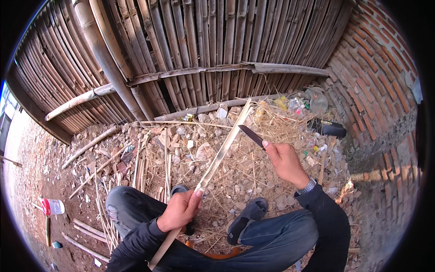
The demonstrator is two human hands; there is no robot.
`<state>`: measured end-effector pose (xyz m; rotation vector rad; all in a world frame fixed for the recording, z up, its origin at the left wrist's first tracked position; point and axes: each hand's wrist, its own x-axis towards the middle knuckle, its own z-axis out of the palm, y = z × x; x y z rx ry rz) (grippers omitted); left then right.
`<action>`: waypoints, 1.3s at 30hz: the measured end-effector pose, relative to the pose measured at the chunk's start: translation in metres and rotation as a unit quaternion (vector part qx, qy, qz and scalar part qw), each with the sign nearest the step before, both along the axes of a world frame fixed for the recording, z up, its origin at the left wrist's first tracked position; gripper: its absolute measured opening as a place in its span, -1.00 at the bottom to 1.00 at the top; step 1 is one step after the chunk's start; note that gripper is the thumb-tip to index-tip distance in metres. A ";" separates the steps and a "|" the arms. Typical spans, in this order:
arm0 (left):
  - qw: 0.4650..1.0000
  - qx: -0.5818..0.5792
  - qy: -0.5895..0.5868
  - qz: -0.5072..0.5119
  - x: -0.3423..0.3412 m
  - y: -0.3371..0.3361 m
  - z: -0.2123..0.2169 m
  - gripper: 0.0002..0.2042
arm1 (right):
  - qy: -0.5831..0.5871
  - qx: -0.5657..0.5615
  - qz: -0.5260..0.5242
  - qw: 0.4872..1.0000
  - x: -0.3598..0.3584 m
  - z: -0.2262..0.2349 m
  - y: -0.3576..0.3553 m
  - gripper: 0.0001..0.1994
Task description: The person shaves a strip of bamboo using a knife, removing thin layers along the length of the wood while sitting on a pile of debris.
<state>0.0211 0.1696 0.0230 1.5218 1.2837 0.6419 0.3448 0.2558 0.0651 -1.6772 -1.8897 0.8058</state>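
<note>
My left hand is closed round a long, pale split bamboo strip. The strip slants from beside my left thigh up and away to the far middle, its hollow inner face showing. In my right hand is a knife with a dark blade, my thumb lying along its base. The blade points up and left, its tip close to the right edge of the strip's far part. Whether the tip touches the strip I cannot tell. The knife's handle is hidden inside my fist.
Behind stands a bamboo slat wall, with a brick wall at the right. Stones, straw and litter cover the ground. A black case lies at the far right, a red-and-white tub at the left. Several bamboo strips lie by my left knee.
</note>
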 end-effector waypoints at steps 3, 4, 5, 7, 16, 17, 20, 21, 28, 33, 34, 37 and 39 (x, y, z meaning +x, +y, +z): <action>1.000 0.017 0.002 -0.009 0.003 0.000 0.000 -0.47 | -0.003 0.017 0.004 1.000 0.004 0.002 0.003 -0.39; 1.000 0.010 0.002 -0.003 0.002 0.001 -0.003 -0.47 | -0.006 0.020 -0.001 1.000 0.003 0.003 0.003 -0.39; 1.000 0.002 0.003 0.002 0.002 0.002 -0.003 -0.47 | -0.010 0.022 -0.006 1.000 0.002 0.004 0.003 -0.39; 1.000 0.007 0.004 -0.004 0.000 0.002 -0.001 -0.47 | -0.016 0.031 -0.016 0.999 0.006 0.007 0.010 -0.40; 1.000 -0.008 -0.010 -0.006 0.002 0.004 -0.005 -0.50 | -0.035 -0.037 0.012 0.999 -0.010 0.003 -0.012 -0.42; 1.000 -0.017 -0.001 -0.008 0.000 0.006 -0.004 -0.52 | -0.029 -0.052 0.092 0.994 -0.020 -0.004 -0.021 -0.42; 1.000 -0.006 -0.022 -0.006 0.000 0.006 -0.003 -0.52 | -0.006 -0.049 0.173 0.984 -0.024 0.003 -0.019 -0.43; 1.000 -0.008 -0.021 -0.007 0.000 0.006 -0.002 -0.52 | 0.006 -0.024 0.112 0.993 -0.022 0.009 -0.015 -0.44; 0.997 -0.059 -0.050 -0.014 0.008 0.006 -0.010 -0.54 | 0.035 0.144 0.155 0.977 -0.047 -0.008 -0.024 -0.57; 0.995 -0.082 -0.053 -0.027 0.010 0.005 -0.010 -0.54 | -0.030 0.002 0.221 0.975 -0.059 -0.011 -0.040 -0.54; 0.995 -0.081 -0.057 -0.034 0.010 0.005 -0.012 -0.53 | -0.030 0.002 0.220 0.975 -0.061 -0.014 -0.043 -0.54; 0.992 -0.099 -0.072 -0.039 0.009 0.005 -0.012 -0.53 | -0.088 0.059 0.210 0.972 -0.066 -0.020 -0.047 -0.48; 0.989 -0.120 -0.079 -0.037 0.008 0.005 -0.011 -0.53 | -0.182 0.123 0.206 0.954 -0.062 -0.025 -0.043 -0.45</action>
